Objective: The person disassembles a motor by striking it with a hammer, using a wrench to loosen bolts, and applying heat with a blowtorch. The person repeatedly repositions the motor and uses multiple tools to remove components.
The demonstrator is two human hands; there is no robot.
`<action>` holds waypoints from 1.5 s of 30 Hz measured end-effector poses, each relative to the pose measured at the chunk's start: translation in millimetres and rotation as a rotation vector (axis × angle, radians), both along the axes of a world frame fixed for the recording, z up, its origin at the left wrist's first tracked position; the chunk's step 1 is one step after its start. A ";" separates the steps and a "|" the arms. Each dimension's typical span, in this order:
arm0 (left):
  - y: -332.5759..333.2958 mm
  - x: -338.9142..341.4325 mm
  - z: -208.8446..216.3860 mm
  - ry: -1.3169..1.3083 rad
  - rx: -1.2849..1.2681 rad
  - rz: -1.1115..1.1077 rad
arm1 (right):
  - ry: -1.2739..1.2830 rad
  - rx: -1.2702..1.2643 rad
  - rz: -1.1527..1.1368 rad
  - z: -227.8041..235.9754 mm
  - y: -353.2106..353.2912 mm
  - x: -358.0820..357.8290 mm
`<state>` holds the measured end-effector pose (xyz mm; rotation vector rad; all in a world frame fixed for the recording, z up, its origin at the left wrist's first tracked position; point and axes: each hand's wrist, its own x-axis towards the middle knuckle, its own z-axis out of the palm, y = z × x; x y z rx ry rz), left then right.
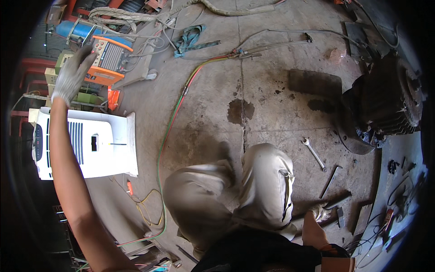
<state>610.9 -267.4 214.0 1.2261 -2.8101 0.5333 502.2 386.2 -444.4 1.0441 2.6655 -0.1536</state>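
My left arm stretches up the left side. My left hand [71, 77], in a pale knitted glove with dark, dirty fingers, is open with its fingers extended, overlapping the front of an orange welding machine [107, 56]; whether it touches the machine I cannot tell. At the lower right my right hand [320, 212], also gloved, is closed around a grey metal bar [339, 201] close to the floor. Beside that bar lies a short dark metal piece [340, 217]. A hooked rod [331, 182] and a combination wrench [314, 154] rest on the concrete just beyond.
A white appliance [102, 140] with vents stands under my left forearm. Red and green hoses [174, 113] run across the floor to a cutting torch [253, 52]. A large dark finned motor [389, 97] is at right. A blue cylinder [74, 29] and teal cloth [189, 40] lie farther off.
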 end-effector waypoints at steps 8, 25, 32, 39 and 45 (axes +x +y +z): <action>-99.6 95.8 -125.0 -0.002 0.168 0.097 | 0.064 -0.055 0.068 -20.0 -2.3 8.0; -206.2 -170.8 -613.9 -0.270 0.228 -0.395 | 0.311 -0.197 0.111 -30.9 52.2 37.8; -200.2 -275.6 -649.9 -0.354 0.169 -0.420 | 0.197 -0.175 0.483 52.4 -6.0 230.7; -177.0 -286.8 -628.6 -0.356 0.185 -0.442 | -0.137 -0.210 0.144 82.8 -32.7 366.6; -141.9 -243.5 -620.4 -0.432 0.456 -0.372 | -0.040 -0.299 0.052 82.1 -62.7 355.1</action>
